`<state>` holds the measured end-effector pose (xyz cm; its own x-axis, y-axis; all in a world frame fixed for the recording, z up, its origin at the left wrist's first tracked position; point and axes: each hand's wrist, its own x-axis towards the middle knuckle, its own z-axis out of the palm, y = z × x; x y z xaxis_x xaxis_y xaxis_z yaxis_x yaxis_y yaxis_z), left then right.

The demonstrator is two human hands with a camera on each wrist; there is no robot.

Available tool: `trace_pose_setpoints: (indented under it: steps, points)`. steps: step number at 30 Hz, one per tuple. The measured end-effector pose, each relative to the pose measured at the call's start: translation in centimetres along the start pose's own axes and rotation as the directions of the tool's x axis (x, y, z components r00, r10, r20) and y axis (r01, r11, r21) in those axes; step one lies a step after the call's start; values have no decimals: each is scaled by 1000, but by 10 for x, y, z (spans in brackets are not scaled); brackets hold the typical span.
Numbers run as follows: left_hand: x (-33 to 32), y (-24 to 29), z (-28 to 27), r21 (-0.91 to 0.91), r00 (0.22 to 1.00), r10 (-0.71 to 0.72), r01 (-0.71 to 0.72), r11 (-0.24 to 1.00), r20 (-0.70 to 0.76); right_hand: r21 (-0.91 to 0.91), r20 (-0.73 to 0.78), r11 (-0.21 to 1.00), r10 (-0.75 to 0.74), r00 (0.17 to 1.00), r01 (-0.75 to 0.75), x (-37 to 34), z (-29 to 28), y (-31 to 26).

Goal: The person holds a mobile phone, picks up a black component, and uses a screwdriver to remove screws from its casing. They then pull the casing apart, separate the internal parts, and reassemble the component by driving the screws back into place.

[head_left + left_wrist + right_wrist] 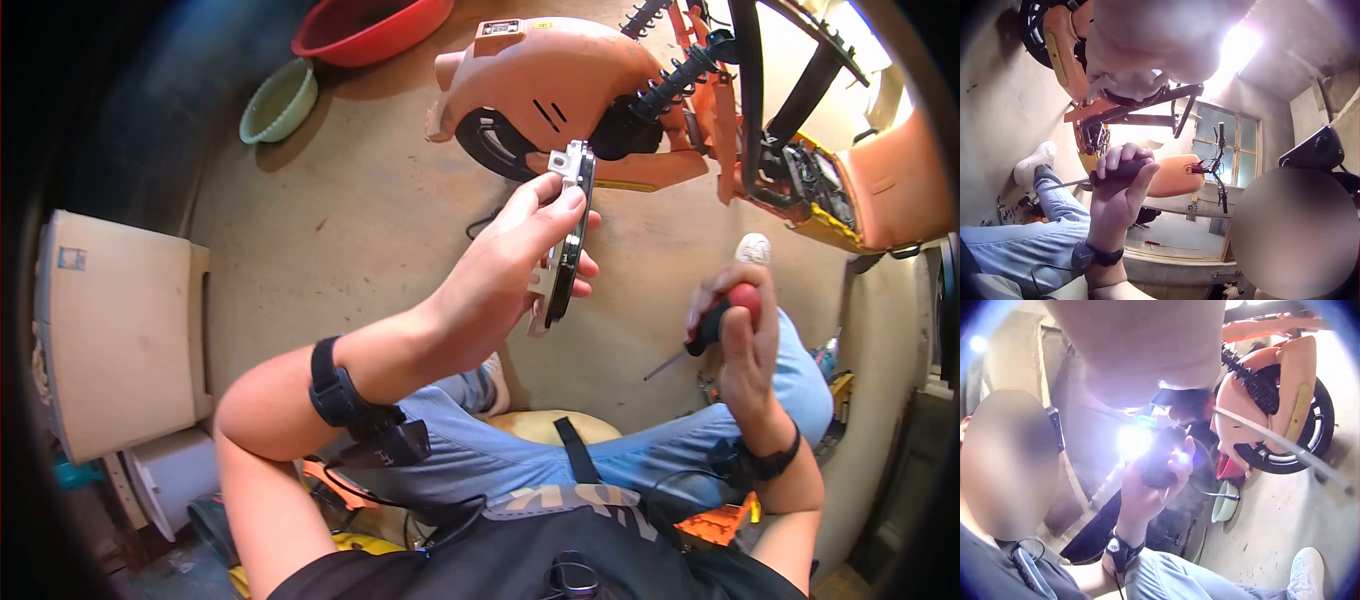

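Note:
My left hand (500,245) is raised in front of me and grips a flat part with a black edge and a white backing (572,255), seen nearly edge-on in the head view. The thumb lies on its near side, with fingertips showing past the far side. At the right, my right hand (748,360) holds a screwdriver (712,325) with a red and black handle. Its thin shaft points left and down in the head view, clear of the part. The right wrist view shows the screwdriver shaft (1272,434) up close.
An orange scooter (590,75) with its frame exposed stands ahead, a black shock absorber (680,80) beside its wheel cover. A red basin (375,35) and a pale green bowl (280,100) sit back left. A white cabinet (125,330) stands at left. Small loose parts (1013,212) lie near my foot.

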<state>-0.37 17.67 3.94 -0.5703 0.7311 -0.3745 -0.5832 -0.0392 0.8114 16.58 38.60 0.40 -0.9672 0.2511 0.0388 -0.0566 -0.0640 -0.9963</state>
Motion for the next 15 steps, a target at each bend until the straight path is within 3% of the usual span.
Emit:
trace_pose_setpoints:
  steps: [1,2,4,8,10,15]
  points:
    - [-2,1,3,46,1000,-3,3,999,2,-28,-23,1000,14,1000,-15,-2,3,1]
    - [-3,0,5,92,1000,-7,7,996,1,-330,31,933,-141,989,144,2,5,-1]
    - [-4,-4,6,76,1000,18,-19,997,23,-385,127,841,-361,924,381,11,31,-19]
    - [-6,-11,4,93,995,81,-86,992,53,-381,152,823,-394,906,422,14,66,-34]
    - [-8,-13,3,165,991,134,-137,977,32,-391,122,769,-502,856,506,21,79,-33]
    - [-20,-8,2,135,974,208,-220,966,93,-456,148,713,-529,836,532,27,86,-36]
